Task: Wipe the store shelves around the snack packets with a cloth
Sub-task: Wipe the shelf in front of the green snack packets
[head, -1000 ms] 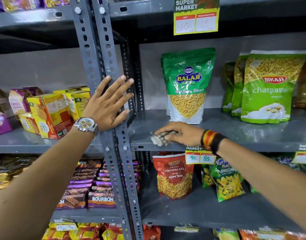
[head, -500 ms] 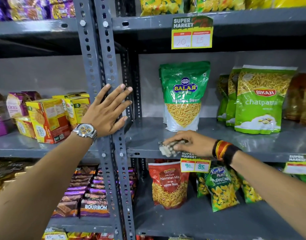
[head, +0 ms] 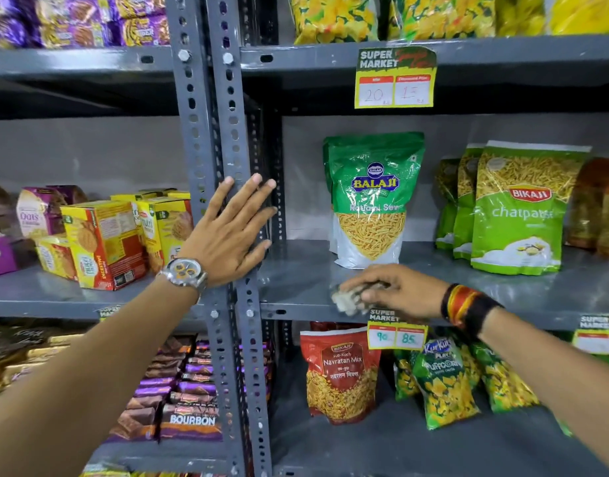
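My right hand (head: 396,290) presses a small pale crumpled cloth (head: 346,299) onto the grey middle shelf (head: 296,280), near its front edge, just in front of the green Balaji sev packet (head: 371,197). That hand is blurred. The cloth pokes out to the left of my fingers. Light green Bikaji packets (head: 516,208) stand further right on the same shelf. My left hand (head: 232,232), with a wristwatch, lies flat with fingers spread against the perforated grey upright post (head: 237,149) and holds nothing.
Yellow biscuit boxes (head: 103,242) stand on the left bay's shelf. Below are a red Navratan Mix packet (head: 340,373), green puffcorn bags (head: 444,380) and Bourbon packs (head: 189,407). Price tags (head: 396,333) hang from the shelf edges. More packets fill the top shelf (head: 334,15).
My right hand has slid the cloth rightward along the shelf's front, from the left end to in front of the Balaji packet. The view tilted up. My left hand stays on the post.
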